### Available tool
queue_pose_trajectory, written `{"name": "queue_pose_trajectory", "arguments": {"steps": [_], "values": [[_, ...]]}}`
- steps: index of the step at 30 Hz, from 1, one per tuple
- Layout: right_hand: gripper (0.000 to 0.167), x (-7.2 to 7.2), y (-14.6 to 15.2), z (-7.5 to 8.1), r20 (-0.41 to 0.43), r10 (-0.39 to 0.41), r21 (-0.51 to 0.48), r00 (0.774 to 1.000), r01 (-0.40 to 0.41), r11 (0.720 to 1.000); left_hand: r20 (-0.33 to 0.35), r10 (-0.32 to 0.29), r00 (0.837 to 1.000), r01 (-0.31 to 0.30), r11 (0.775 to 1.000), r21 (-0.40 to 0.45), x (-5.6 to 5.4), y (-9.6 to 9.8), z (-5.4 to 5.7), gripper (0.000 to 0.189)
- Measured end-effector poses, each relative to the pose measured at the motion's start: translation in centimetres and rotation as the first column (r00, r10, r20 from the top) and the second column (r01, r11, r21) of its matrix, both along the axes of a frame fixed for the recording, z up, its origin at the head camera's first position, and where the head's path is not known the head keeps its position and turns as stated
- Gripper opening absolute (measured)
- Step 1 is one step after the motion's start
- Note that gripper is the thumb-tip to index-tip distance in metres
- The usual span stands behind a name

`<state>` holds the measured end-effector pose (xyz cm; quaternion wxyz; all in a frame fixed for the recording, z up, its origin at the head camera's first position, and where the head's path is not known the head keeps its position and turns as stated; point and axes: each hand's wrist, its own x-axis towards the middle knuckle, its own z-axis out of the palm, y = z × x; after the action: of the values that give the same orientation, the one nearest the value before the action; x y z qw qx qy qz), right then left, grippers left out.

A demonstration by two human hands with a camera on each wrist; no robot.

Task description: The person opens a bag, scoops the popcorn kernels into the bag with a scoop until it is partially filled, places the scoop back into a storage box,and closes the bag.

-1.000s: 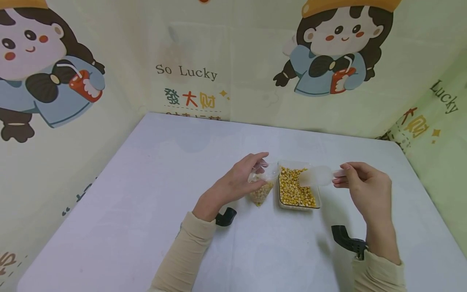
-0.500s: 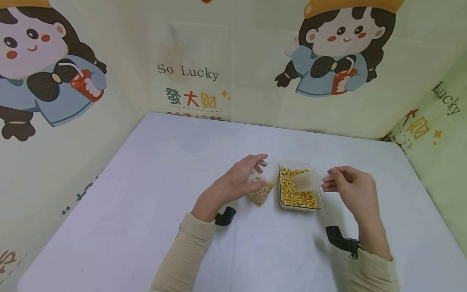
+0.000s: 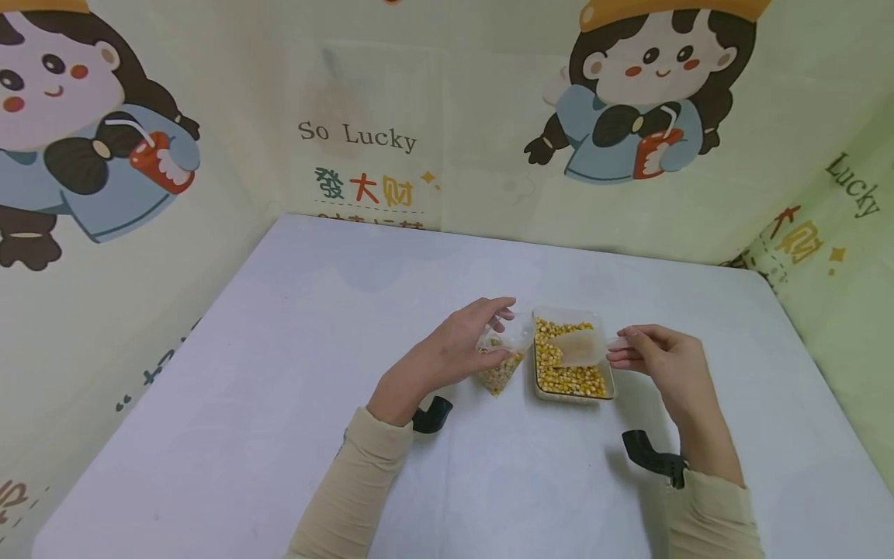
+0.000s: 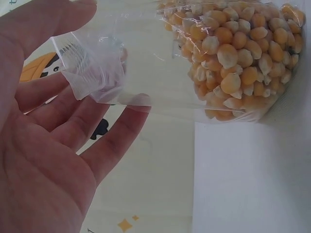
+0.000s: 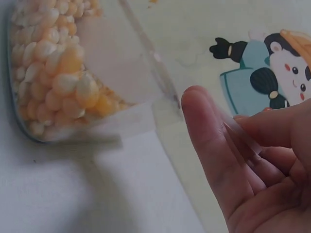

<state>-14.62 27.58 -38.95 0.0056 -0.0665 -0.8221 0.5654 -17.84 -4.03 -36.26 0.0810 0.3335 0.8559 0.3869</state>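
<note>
My left hand holds a clear plastic bag near its open mouth, thumb on one side and spread fingers on the other. Corn kernels fill the bag's lower part. To the right of the bag, a clear rectangular container holds more yellow corn kernels. My right hand pinches the handle of a translucent white scoop between thumb and fingers. The scoop's blade lies in the kernels, with its front edge among them; kernels hide part of it in the right wrist view.
Both things stand on a white-covered table. Behind it and at the sides hangs a cream cloth printed with cartoon figures and lettering. Black curved mounts sit at both wrists.
My right hand has moved left and slightly nearer, taking the scoop from over the container's right side further into the corn. The left hand and the bag have stayed nearly still.
</note>
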Motion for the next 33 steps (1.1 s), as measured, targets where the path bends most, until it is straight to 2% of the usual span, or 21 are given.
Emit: {"name": "queue_pose_trajectory", "arguments": {"steps": [3, 7, 10, 18, 27, 33], "values": [[0.045, -0.1, 0.3, -0.4, 0.020, 0.005, -0.093, 1.000, -0.003, 0.996, -0.005, 0.002, 1.000, -0.002, 1.000, 0.001, 0.0, 0.0, 0.0, 0.068], [0.045, -0.2, 0.5, -0.8, 0.022, 0.009, -0.223, 1.000, -0.004, 0.975, 0.008, 0.001, 1.000, -0.001, 1.000, 0.015, 0.0, 0.0, -0.1, 0.068], [0.043, -0.1, 0.6, -1.1, 0.014, 0.014, -0.278, 1.000, -0.009, 0.960, 0.017, 0.000, 1.000, 0.000, 1.000, 0.020, 0.0, 0.0, -0.1, 0.068], [0.037, -0.1, 0.7, -1.4, -0.007, 0.015, -0.358, 1.000, -0.017, 0.933, 0.024, 0.009, 1.000, -0.009, 1.000, 0.012, 0.1, 0.0, 0.0, 0.068], [0.041, 0.0, 0.6, -1.4, -0.017, 0.002, -0.367, 1.000, -0.008, 0.930, 0.013, 0.002, 1.000, -0.003, 1.000, 0.003, 0.0, 0.1, 0.0, 0.068], [0.031, 0.1, 0.7, -1.3, -0.037, 0.006, -0.412, 0.999, -0.021, 0.911, 0.030, 0.004, 1.000, -0.004, 1.000, 0.014, 0.1, 0.0, 0.0, 0.068]]}}
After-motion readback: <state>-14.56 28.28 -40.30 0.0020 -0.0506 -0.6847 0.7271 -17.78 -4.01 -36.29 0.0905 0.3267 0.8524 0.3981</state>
